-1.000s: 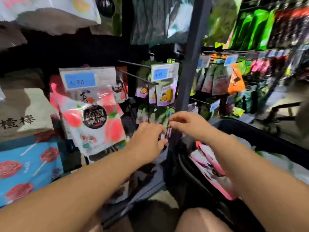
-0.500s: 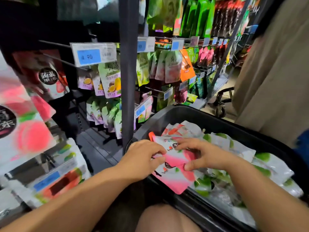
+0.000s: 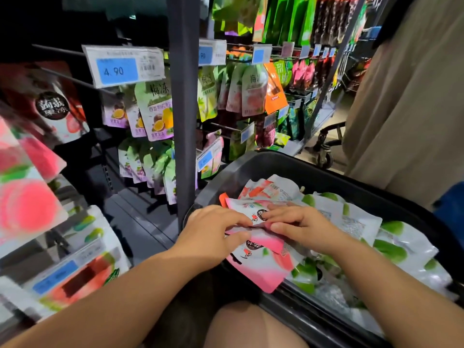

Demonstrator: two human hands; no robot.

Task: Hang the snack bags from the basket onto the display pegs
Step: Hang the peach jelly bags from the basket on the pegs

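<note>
Snack bags: pink-and-white foil snack bags (image 3: 261, 270) lie stacked in the near left corner of the black plastic basket (image 3: 288, 167). One lower corner hangs over the rim, and the print is too small to read.
Left hand: the left hand (image 3: 213, 232) curls over the stack's left edge and grips the top bag, thumb lying along it. Its fingertips are partly hidden behind the knuckles.
Right hand: the right hand (image 3: 298, 224) pinches the same top bag from the right, between thumb and curled fingers.
Basket fill: green-and-white pouches (image 3: 391, 249) crowd the right side, and the frame cuts off the basket's near right end.
Display pegs: thin metal pegs (image 3: 72, 80) jut out at the far left, mostly lost in shadow. A blue price tag (image 3: 120, 69) reading 4.90 hangs at one tip.
Post: a dark metal upright (image 3: 184, 109) hides part of the purple passion-fruit bags (image 3: 157, 114).
Left edge: peach-print bags (image 3: 27, 204), blurred.
Right edge: beige cloth (image 3: 401, 121), cut off.
</note>
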